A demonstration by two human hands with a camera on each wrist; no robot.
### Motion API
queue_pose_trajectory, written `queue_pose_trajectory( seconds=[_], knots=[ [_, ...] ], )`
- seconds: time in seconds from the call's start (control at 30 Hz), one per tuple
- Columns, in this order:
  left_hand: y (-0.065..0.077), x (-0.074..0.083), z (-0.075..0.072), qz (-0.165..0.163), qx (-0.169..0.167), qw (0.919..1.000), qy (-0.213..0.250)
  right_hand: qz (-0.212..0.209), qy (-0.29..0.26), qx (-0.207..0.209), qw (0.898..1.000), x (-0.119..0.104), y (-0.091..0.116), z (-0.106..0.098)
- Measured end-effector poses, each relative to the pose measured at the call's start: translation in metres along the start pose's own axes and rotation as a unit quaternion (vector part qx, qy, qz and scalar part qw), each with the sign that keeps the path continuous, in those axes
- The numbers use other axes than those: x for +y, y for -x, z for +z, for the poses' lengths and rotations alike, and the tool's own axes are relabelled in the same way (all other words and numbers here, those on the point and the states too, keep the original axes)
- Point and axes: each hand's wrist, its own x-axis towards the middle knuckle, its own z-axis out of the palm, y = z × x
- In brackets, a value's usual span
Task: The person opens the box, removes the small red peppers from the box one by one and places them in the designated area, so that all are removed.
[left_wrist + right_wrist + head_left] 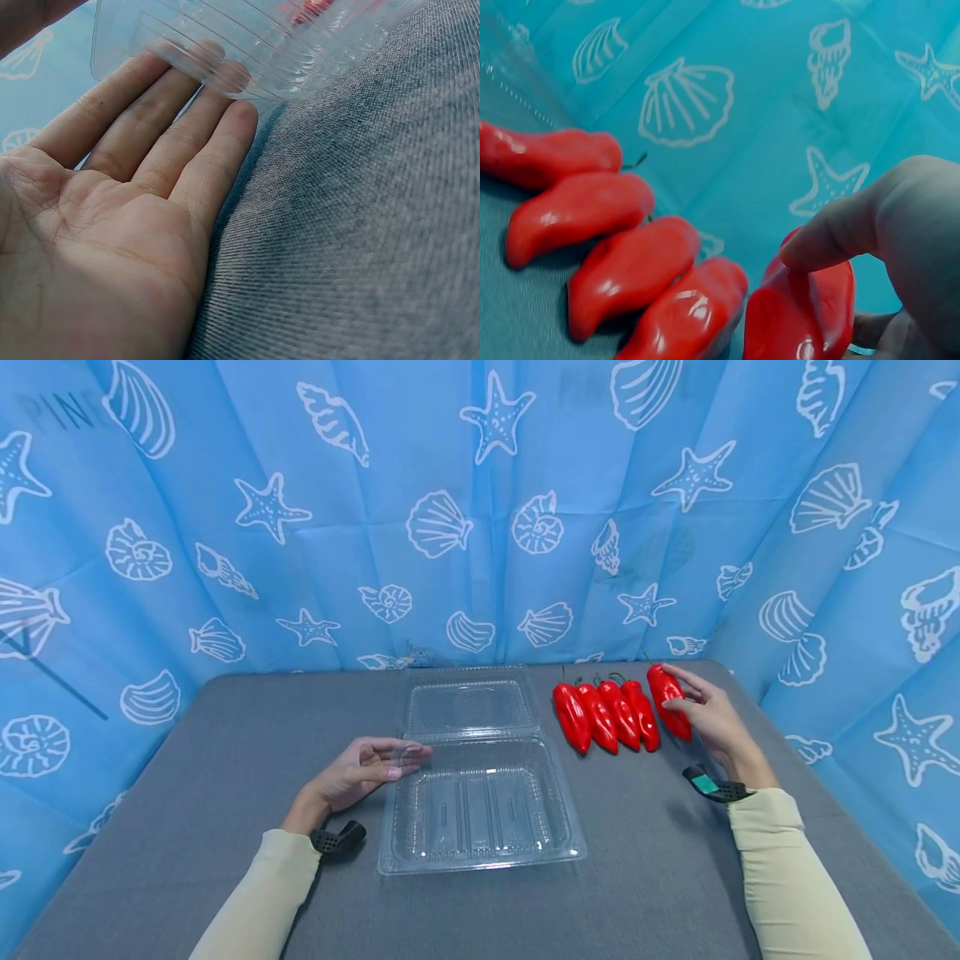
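My right hand (708, 714) pinches a red pepper (666, 697) at the right end of a row, thumb on one side and fingers on the other. In the right wrist view the thumb presses on this glossy pepper (799, 315), while some fingers are hidden behind it. My left hand (367, 770) is at the left side of a clear plastic clamshell container (480, 865). Its fingers are straight and overlap the container's wall in the left wrist view, with the palm (105, 255) bare. The container's lid (471, 703) lies folded back, away from me.
Several more red peppers (602, 718) lie side by side right of the container, green stems toward the back. A grey cloth covers the table (247, 735). Behind it hangs a blue curtain (337, 560) with white shell and starfish prints.
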Motion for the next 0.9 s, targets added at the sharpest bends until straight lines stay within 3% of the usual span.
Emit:
queue_pose_trajectory(
  seconds=[0.2,0.5,0.9],
  knots=[
    [0.000,-0.001,-0.001,0.002,-0.004,1.0000,0.005,0.019,0.019,0.000,1.000,0.012,-0.003,-0.001],
    [-0.001,-0.001,-0.001,0.001,-0.003,1.0000,0.001,0.006,0.034,0.014,0.999,0.024,-0.005,0.004],
    [-0.001,-0.003,-0.003,0.009,-0.011,0.9999,0.002,0.010,0.045,0.037,0.998,0.022,-0.006,0.012]
  ],
)
